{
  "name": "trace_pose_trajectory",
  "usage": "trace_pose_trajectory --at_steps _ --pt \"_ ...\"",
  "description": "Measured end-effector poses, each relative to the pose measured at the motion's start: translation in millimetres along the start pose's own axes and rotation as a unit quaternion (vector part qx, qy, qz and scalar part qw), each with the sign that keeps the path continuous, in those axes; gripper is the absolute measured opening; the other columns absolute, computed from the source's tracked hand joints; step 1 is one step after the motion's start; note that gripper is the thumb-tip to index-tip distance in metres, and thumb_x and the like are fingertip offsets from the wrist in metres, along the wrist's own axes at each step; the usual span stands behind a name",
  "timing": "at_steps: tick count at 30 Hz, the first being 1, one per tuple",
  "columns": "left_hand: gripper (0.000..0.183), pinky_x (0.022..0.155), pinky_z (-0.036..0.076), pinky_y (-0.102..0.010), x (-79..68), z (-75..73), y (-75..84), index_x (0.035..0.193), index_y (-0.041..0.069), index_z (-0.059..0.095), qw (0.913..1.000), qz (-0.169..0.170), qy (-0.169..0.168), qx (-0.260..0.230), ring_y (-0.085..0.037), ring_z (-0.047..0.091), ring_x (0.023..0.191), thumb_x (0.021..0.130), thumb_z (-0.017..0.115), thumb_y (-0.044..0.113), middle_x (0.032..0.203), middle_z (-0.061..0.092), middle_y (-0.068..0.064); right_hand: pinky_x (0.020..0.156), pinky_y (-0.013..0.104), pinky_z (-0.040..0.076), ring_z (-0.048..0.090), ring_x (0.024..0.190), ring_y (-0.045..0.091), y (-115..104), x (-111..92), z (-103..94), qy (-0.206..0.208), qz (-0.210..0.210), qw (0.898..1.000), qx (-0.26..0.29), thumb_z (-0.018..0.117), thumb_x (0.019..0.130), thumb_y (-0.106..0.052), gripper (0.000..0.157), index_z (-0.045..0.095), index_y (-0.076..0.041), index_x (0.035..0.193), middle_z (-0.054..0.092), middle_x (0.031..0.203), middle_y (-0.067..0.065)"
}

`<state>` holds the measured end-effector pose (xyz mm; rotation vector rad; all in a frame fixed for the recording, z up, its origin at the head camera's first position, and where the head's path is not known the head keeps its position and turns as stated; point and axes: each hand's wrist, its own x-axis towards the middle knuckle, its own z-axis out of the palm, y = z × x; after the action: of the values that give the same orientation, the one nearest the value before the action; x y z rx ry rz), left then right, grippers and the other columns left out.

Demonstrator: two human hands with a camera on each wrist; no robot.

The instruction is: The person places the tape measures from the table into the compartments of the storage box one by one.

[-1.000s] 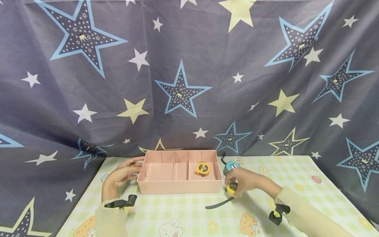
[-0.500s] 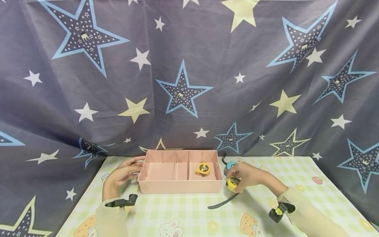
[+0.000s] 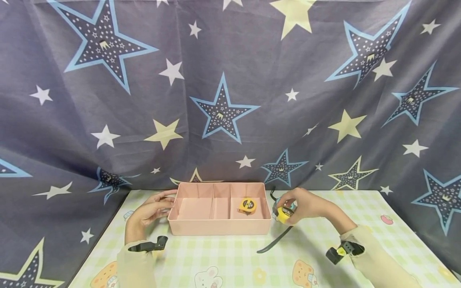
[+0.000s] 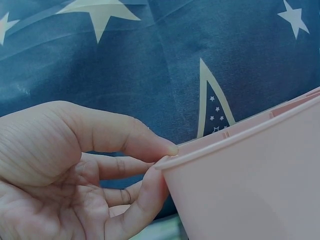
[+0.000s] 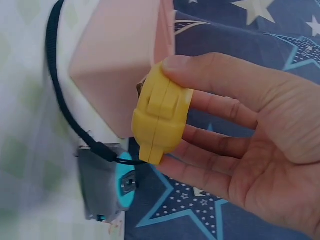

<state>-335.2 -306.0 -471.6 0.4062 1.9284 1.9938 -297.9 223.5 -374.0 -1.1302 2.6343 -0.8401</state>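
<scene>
My right hand [image 3: 304, 203] grips a yellow tape measure [image 5: 161, 112] between thumb and fingers, beside the right end of a pink divided box [image 3: 219, 227]. A black wrist strap [image 5: 59, 95] dangles from the tape measure. Partly hidden behind that hand lies a teal and grey tape measure [image 5: 104, 182] on the table. Inside the box's right compartment sits another yellow tape measure [image 3: 247, 205]. At the box's left end, my left hand [image 4: 85, 170] pinches the rim corner between thumb and fingers.
A green and white checked cloth [image 3: 230, 264] with cartoon prints covers the table. Behind it hangs a dark curtain [image 3: 237, 60] with stars. The box's left and middle compartments hold nothing. A camera [image 3: 336, 254] is strapped to the right wrist.
My right hand has raised the yellow tape measure and moved it slightly away from me, its strap trailing along. The left hand stays at the box's end.
</scene>
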Motion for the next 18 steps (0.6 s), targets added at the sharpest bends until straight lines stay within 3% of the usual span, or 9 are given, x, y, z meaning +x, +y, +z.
trace_pose_trajectory --at_steps 7,18 --pt "0.067 0.088 0.059 -0.028 -2.0 0.9 0.6 0.158 -0.004 0.023 1.0000 -0.003 0.004 0.001 -0.015 0.070 0.108 0.101 0.056 0.001 0.122 0.065 0.001 0.078 0.029 0.062 0.068 0.099 0.025 -4.0 0.4 -8.1 0.007 0.024 0.999 0.032 0.090 0.069 -0.010 0.045 0.075 -0.005 0.112 0.075 0.108 0.005" --pt "0.066 0.089 0.059 -0.028 -0.9 0.4 0.3 0.158 -0.003 0.025 1.0000 -0.003 0.007 0.003 -0.015 0.070 0.109 0.100 0.058 0.002 0.124 0.065 -0.001 0.083 0.029 0.061 0.064 0.110 0.031 -14.0 3.2 -19.7 0.032 0.043 0.996 0.071 0.088 0.072 -0.009 0.047 0.073 -0.005 0.117 0.072 0.116 0.010"
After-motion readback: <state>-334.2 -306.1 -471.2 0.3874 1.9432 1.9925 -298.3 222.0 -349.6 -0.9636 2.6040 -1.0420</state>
